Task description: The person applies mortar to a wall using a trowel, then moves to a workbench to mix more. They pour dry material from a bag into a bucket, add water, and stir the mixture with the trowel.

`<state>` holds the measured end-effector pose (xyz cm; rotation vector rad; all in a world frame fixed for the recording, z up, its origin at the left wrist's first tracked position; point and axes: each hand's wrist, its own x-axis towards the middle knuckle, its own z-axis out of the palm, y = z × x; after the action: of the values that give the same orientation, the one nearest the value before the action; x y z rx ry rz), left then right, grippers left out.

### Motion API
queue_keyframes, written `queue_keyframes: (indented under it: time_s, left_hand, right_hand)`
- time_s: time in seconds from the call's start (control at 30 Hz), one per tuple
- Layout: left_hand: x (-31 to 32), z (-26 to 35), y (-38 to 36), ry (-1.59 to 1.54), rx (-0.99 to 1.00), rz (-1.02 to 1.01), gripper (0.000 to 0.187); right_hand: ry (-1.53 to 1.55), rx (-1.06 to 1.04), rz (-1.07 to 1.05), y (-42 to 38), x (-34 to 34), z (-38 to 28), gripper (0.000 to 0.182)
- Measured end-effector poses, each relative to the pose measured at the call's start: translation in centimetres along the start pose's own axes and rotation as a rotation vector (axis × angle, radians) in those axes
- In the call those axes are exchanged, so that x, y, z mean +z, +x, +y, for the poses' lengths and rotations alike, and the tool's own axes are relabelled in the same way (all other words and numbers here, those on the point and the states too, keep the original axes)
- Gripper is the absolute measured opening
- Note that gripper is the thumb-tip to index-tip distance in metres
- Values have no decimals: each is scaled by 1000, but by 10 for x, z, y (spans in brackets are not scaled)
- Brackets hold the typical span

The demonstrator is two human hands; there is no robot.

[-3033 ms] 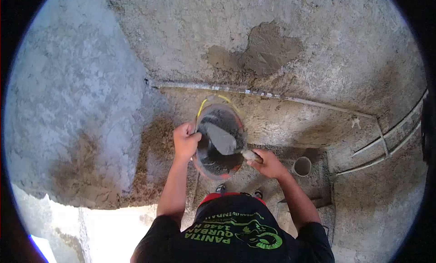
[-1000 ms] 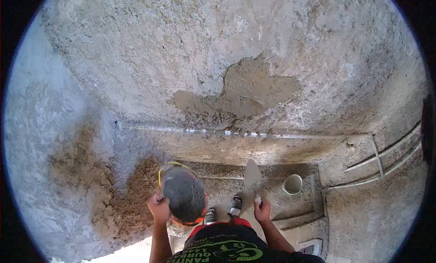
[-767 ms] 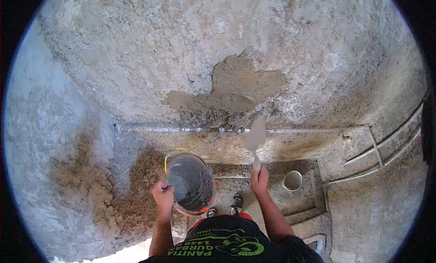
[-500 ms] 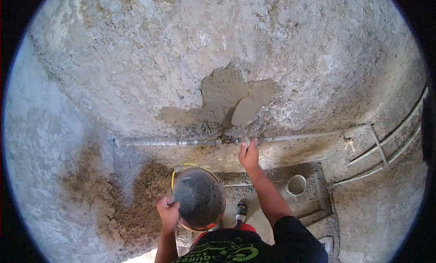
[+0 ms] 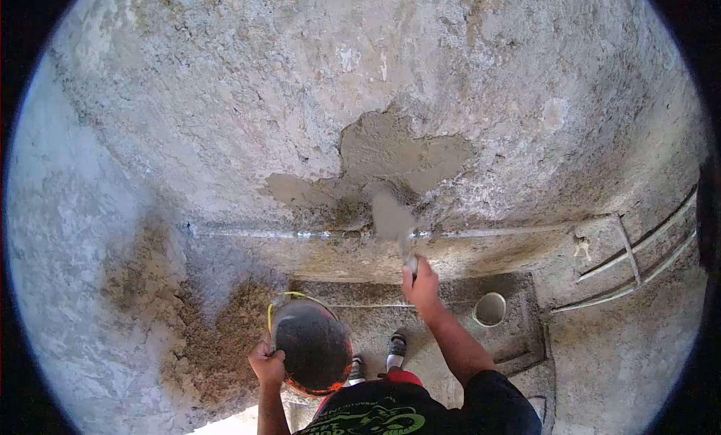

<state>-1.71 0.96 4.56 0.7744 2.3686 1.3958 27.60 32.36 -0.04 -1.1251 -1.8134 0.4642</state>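
Observation:
My right hand (image 5: 422,285) is closed round the handle of a trowel (image 5: 392,216), whose mortar-coated blade points up towards the wall (image 5: 255,97). In this view the blade overlaps the lower edge of a wet, darker patch of mortar (image 5: 405,163) and the pipe-like line below it. My left hand (image 5: 268,364) grips the side of a round bucket (image 5: 312,346) with an orange-red lower edge and a yellow handle. Dark grey contents show inside the bucket, which is in front of my body on the left.
A thin pipe (image 5: 496,231) runs along the foot of the wall. On the floor at right stands a small pale bucket (image 5: 490,310). Loose sandy rubble (image 5: 218,345) is heaped at left, and a bent pipe frame (image 5: 631,255) lies along the right side.
The trowel has come down and away from the wet patch, its blade now lower and blurred by motion. My left hand and the bucket have shifted left and slightly down.

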Motion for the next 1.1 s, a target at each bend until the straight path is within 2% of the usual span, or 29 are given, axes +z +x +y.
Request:
queue_keyframes:
  time_s: [0.07, 0.13, 0.2, 0.23, 0.3, 0.4, 0.47, 0.5, 0.53, 0.6, 0.63, 0.7, 0.8, 0.83, 0.9, 0.93, 0.97, 1.0, 1.1]
  left_hand:
    - [-3, -14, 4, -74, 0, 27, 22]
    - [-3, -10, 5, -32, 57, 54, 22]
    - [-1, -14, 9, -100, 31, 52, 23]
    - [0, -2, 8, -102, 30, 47, 23]
    - [3, 21, 6, -197, 39, 87, 29]
    - [-3, -16, 13, -167, 57, 67, 25]
    - [-2, 13, 10, -219, 33, 70, 24]
    - [-3, 23, 7, -256, 3, 66, 23]
    - [-7, 18, 7, -259, 0, 66, 23]
    - [-13, 6, 11, -158, -3, 31, 22]
    - [-8, 6, 12, -167, 2, 31, 22]
    - [-2, 7, 13, -253, 18, 60, 25]
    - [-4, -5, 21, -122, 63, 12, 25]
    - [-6, -1, 22, -121, 72, 5, 25]
    - [-4, 8, 19, -113, 81, -7, 27]
    - [-5, 7, 18, -112, 85, -11, 27]
    - [-5, 6, 18, -153, 116, -8, 27]
    - [-4, 5, 17, -193, 146, -5, 27]
    - [-6, 10, 11, -229, 132, 12, 28]
  right_hand:
    - [10, -27, 85, 41, -9, -18, 42]
    - [-7, -68, 134, 71, -14, -21, 42]
    - [-244, -99, 156, 86, -23, -18, 41]
    - [-210, -17, 124, 79, -21, -4, 40]
    - [-168, 61, 146, 52, -18, 23, 38]
    - [-46, 180, 160, -15, -24, 71, 34]
    - [-85, 279, 221, -83, -30, 102, 32]
    - [-145, 233, 223, -115, -40, 106, 34]
    - [-205, 189, 225, -146, -49, 104, 36]
    - [-133, 458, 27, -198, -76, 77, 36]
    - [-135, 451, 34, -211, -85, 66, 36]
    - [-116, 622, -83, -235, -94, 41, 36]
    - [22, 557, -11, -205, -82, 13, 36]
    - [-69, 397, 30, -192, -69, 25, 35]
    - [-124, 329, 41, -120, -67, -6, 37]
    - [16, 231, 112, -79, -65, -21, 38]
    - [22, 235, 105, -42, -64, -33, 37]
    - [84, 114, 169, -11, -61, -42, 34]
    - [82, -58, 269, 70, -39, -46, 33]
